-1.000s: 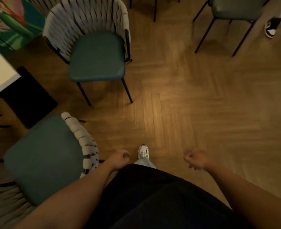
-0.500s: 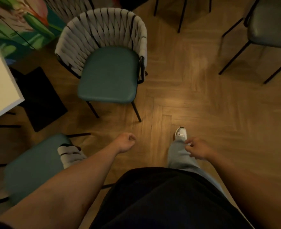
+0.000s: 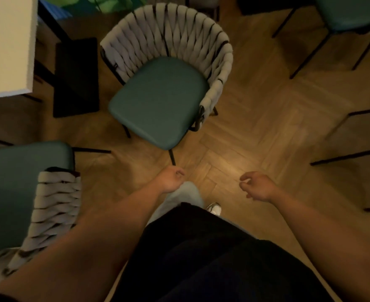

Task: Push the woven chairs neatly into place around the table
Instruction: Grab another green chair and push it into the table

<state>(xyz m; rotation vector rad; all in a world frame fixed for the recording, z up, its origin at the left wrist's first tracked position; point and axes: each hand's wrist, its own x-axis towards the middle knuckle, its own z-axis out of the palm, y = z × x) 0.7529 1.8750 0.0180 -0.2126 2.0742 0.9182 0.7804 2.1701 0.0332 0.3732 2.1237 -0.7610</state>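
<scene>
A woven chair [image 3: 160, 99] with a teal seat and grey strap back stands ahead of me on the wood floor, to the right of the white table [image 3: 5, 46]. Its front faces me and slightly left. A second woven chair [image 3: 25, 192] stands at my lower left, its seat pointing toward the table. My left hand [image 3: 171, 179] hangs loosely curled just below the first chair's front leg, holding nothing. Level with it, further right, my right hand [image 3: 256, 186] has its fingers loosely apart and is empty. Neither hand touches a chair.
The table's dark base plate [image 3: 75, 77] lies on the floor left of the first chair. Another teal chair [image 3: 349, 12] stands at the top right, and thin black legs of more furniture [image 3: 343, 158] reach in from the right edge. Herringbone floor lies between.
I have stepped forward, so the first chair now sits nearer and more central. Both hands have lifted slightly and the right hand's fingers have loosened. No chair has moved.
</scene>
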